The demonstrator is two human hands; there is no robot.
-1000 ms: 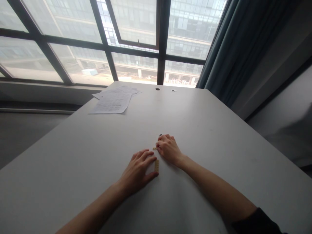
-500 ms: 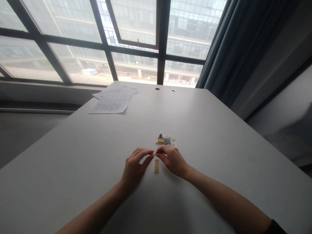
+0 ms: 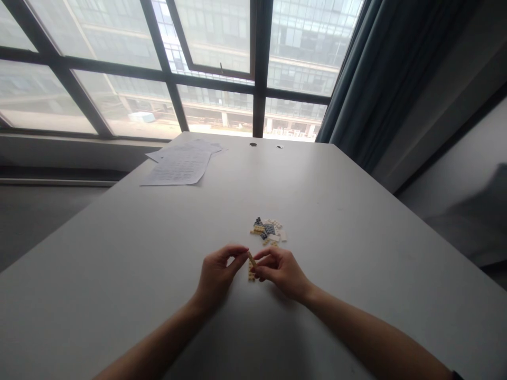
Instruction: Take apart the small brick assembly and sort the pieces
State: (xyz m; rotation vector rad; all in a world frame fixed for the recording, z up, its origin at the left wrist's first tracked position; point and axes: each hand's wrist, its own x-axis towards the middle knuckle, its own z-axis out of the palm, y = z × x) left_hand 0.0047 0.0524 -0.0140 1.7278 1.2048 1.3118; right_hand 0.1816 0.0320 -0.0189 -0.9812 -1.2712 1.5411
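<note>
My left hand [image 3: 222, 272] pinches the upper end of a narrow tan building brick [image 3: 252, 258] between thumb and fingers. At its lower end, the fingers of my right hand [image 3: 284, 272] are closed on the same brick, which is tilted. Just beneath it a tan studded strip [image 3: 251, 275] lies on the table, partly covered by the held brick and my right fingertips. Beyond my hands is a loose pile of grey bricks [image 3: 269, 229], white bricks [image 3: 273, 223] and tan bricks [image 3: 257, 229].
The white table [image 3: 119, 253] stretches to a large window. Printed sheets of paper [image 3: 178, 168] lie at its far left. Two round cable holes sit near the back edge, one of them a dark hole [image 3: 253, 144]. A blue-grey curtain [image 3: 356, 79] hangs at the right.
The held brick has turned from roughly level to slanted and come nearer, over the tan strip. My right hand has moved down, uncovering more of the pile.
</note>
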